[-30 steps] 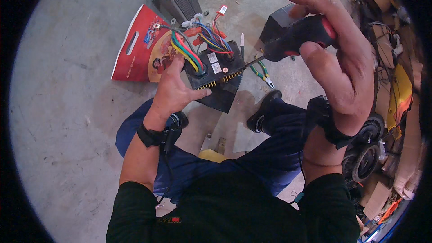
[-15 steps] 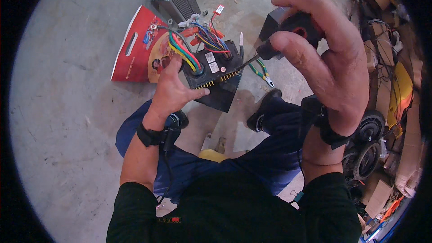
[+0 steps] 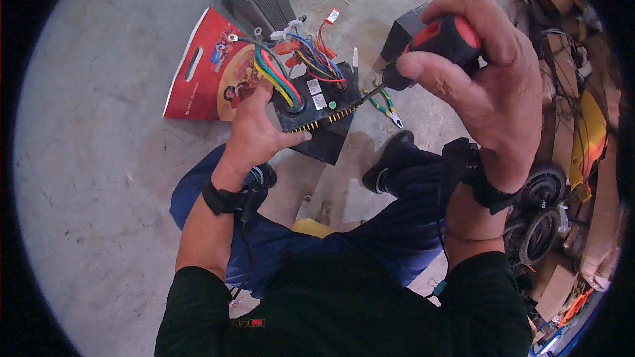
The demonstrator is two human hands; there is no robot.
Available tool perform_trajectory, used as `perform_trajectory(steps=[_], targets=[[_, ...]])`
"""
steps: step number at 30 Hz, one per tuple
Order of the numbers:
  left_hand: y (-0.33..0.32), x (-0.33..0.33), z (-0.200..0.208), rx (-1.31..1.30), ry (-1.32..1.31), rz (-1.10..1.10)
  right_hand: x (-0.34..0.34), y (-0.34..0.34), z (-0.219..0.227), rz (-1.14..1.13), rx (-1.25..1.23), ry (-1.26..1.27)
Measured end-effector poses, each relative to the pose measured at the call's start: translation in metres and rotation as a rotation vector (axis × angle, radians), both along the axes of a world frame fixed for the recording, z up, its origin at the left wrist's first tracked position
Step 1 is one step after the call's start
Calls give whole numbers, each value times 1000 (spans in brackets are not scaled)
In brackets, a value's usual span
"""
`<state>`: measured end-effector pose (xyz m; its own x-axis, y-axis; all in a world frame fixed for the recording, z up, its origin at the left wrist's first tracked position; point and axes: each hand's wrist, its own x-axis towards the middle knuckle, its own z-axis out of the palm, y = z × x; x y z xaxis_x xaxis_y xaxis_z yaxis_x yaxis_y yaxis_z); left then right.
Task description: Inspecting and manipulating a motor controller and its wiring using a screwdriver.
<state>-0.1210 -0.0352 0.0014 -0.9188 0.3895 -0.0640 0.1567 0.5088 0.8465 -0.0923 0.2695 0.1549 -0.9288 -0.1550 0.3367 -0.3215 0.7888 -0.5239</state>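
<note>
My left hand (image 3: 254,122) grips the left side of a black motor controller (image 3: 307,118), thumb along its gold-edged fins. Thick yellow, green, red and black cables (image 3: 281,86) rise from its end plate beside the fingers. Thinner coloured wires (image 3: 317,59) with plugs come out further right. Closed round the black and red handle of a screwdriver (image 3: 446,41) is my right hand (image 3: 503,86). The screwdriver's shaft slants down to the left, its tip at the right edge of the end plate. Whether the tip sits in a screw is too small to tell.
Green-handled pliers (image 3: 387,107) lie on the floor, near a dark block (image 3: 403,33). A grey finned controller (image 3: 261,3) stands behind, with a red bag (image 3: 198,86) to the left. Cardboard, wheels (image 3: 546,185) and a yellow panel (image 3: 589,139) crowd the right side.
The screwdriver handle has tilted, showing more of its red end, and my right fingers have shifted round it. The controller and its wires have moved slightly right under my left hand.
</note>
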Motion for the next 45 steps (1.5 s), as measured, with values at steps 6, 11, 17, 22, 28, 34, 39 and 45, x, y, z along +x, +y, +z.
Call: perform_trajectory(steps=[6, 11, 17, 22, 28, 34, 39, 45], targets=[[1, -2, 1, 25, -1, 10, -4, -4, -13, 130, -358, 3], [1, -2, 0, 16, -18, 15, 0, 1, -11, 223, -457, -56], [1, -3, -1, 15, -6, 17, 1, 10, -1, 114, -281, -123], [0, -3, 0, -28, 1, 22, 1, 10, -2, -32, -19, -4], [0, -3, 2, -75, 23, 24, -10, 0, -12, 159, -320, 48], [0, -3, 3, -65, 26, 22, -1, 7, -3, 201, -274, -7], [1, -1, 5, -64, 38, 27, 3, 7, 0, 93, -191, 5], [2, -1, 5, -81, 15, 28, -2, 2, -1, -56, -61, -31]])
